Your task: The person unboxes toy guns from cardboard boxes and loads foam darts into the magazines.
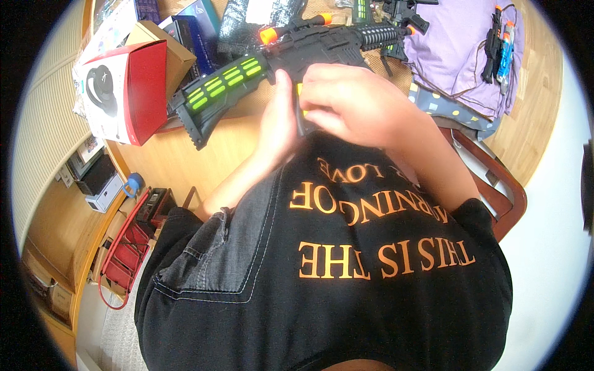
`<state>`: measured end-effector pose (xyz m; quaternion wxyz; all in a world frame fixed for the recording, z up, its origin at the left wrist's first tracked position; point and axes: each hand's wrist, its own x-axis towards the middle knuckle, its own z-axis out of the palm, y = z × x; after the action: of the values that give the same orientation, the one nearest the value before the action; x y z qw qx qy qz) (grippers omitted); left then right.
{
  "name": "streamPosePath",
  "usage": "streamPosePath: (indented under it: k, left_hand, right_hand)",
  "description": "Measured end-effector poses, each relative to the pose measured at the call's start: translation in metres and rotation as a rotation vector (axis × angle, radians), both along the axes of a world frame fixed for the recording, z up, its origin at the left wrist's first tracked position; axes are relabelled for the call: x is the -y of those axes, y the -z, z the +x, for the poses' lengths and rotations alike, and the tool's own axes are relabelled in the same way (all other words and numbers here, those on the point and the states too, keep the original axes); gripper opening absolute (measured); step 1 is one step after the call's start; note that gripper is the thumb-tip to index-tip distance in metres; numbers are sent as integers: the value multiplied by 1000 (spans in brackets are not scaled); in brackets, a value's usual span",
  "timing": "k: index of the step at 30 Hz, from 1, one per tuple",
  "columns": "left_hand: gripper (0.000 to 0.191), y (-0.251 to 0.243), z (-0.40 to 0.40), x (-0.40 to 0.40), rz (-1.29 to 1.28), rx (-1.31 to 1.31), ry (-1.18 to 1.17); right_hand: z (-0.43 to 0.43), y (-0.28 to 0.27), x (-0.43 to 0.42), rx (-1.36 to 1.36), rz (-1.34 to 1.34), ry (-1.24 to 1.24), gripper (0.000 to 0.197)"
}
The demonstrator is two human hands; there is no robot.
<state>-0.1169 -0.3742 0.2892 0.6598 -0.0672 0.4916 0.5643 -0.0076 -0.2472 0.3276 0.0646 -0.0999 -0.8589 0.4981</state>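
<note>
A black toy rifle [320, 46] lies across in front of me, its stock with bright green slots [225, 83] towards the left. An orange-ended toy scope [297, 27] sits along its top. My left hand [278, 118] holds the rifle behind the receiver, thumb up, its other fingers hidden. With curled fingers, my right hand [355, 99] grips a dark part with a yellow-green inset [300, 90] below the receiver. That hand covers most of the part, so I cannot tell whether it is a grip or a magazine.
A red and white headset box [147, 92] and a brown carton [162, 55] stand at the left. More black toy gun parts [403, 14] lie beyond. On lilac cloth [450, 60] at the right rest a small black toy gun [493, 51] and a blue one [506, 58]. A wooden chair frame [510, 190] is nearby.
</note>
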Motion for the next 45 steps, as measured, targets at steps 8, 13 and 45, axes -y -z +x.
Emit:
streamPosePath:
  k: [8, 13, 45]
  left_hand:
    - [62, 7, -10, 14, -27, -77, 192]
    - [59, 13, -5, 10, -52, -83, 117]
    - [39, 133, -46, 12, -439, 226, -425]
  right_hand:
    - [-10, 25, 10, 79, -33, 204, 10]
    - [-9, 35, 13, 20, -40, 293, 20]
    - [53, 425, -34, 848, -325, 905, 42]
